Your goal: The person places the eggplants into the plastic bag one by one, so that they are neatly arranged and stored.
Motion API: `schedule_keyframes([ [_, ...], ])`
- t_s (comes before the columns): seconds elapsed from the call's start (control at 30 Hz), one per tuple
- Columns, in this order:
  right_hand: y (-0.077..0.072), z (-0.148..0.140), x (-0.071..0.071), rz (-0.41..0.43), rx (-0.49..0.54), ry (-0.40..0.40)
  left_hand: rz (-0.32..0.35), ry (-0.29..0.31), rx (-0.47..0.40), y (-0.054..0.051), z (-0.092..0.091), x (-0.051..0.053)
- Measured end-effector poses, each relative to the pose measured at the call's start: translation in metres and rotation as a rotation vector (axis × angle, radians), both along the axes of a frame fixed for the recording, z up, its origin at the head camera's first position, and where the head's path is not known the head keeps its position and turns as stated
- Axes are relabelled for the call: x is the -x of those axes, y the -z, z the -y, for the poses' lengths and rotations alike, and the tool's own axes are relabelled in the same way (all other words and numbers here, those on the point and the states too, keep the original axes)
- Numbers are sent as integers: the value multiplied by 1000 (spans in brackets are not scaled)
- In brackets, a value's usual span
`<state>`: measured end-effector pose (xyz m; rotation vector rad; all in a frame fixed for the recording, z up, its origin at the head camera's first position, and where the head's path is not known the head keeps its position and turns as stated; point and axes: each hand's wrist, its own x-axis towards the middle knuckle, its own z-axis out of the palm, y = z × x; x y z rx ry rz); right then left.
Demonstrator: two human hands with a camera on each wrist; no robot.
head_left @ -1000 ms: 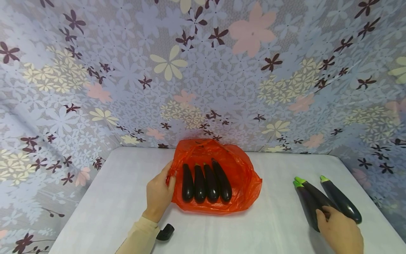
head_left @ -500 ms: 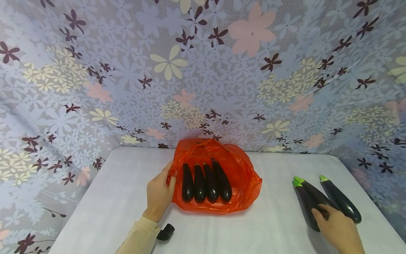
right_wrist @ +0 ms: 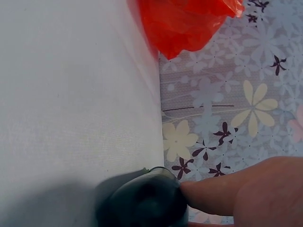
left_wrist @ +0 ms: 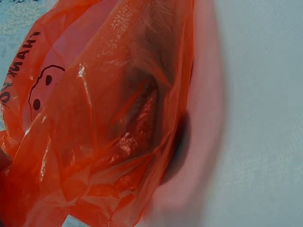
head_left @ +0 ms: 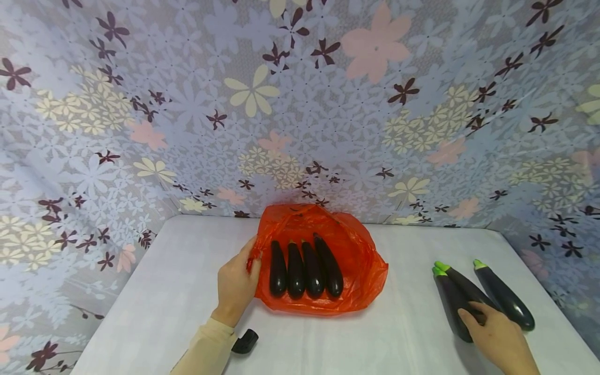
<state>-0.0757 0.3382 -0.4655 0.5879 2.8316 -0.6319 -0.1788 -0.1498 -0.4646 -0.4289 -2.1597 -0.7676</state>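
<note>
A red plastic bag (head_left: 367,265) lies with its mouth spread toward me, and several dark eggplants (head_left: 296,273) sit side by side in it. My left hand (head_left: 236,286) grips the bag's left edge; the left wrist view shows the translucent plastic (left_wrist: 85,118) close up. At the right, my right hand (head_left: 499,336) holds the lower part of the leftmost eggplant (head_left: 452,302), which still lies on the table. In the right wrist view the thumb (right_wrist: 213,194) touches that eggplant (right_wrist: 147,203); the other fingers are mostly hidden.
Two more eggplants are at the right: a middle one (head_left: 469,286) against the held one and a right one (head_left: 503,294) slightly apart. A small black object (head_left: 246,341) is beside the left sleeve. Flowered fabric (head_left: 300,104) rises behind the white table (head_left: 408,333).
My right hand has shifted slightly left and settled around the leftmost eggplant. My left hand and the bag stay in place.
</note>
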Motion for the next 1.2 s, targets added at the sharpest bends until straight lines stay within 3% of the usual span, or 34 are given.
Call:
schedule_keyframes([
  [0.8,0,3,1,-6,18,56,1,10,-5,-2,2,5],
  [1.2,-9,6,0,-25,16,22,2,14,-3,-3,3,8],
])
